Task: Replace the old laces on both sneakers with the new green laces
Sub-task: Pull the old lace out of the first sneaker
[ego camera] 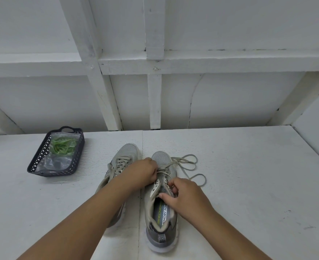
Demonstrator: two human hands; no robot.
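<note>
Two grey sneakers stood side by side on the white table (239,184), toes pointing away from the person. Both hands worked over the right sneaker (161,201). The left hand (142,172) reached across from the left sneaker (120,162), its fingers curled down onto the old lace (185,164) at the crossings near the toe; it seemed to be pinching a strand, though the fingertips were hidden. The right hand (183,195) sat just behind it, at the top eyelets, thumb and forefinger pinched on the lace beside the tongue. The lace's loose ends trailed in loops on the table to the right of that sneaker's toe, near the right hand. The left sneaker was laced up, partly covered by the left forearm. A dark basket (40,160) lay well apart to the left, holding the green laces (62,146) inside a clear plastic bag (55,163).
</note>
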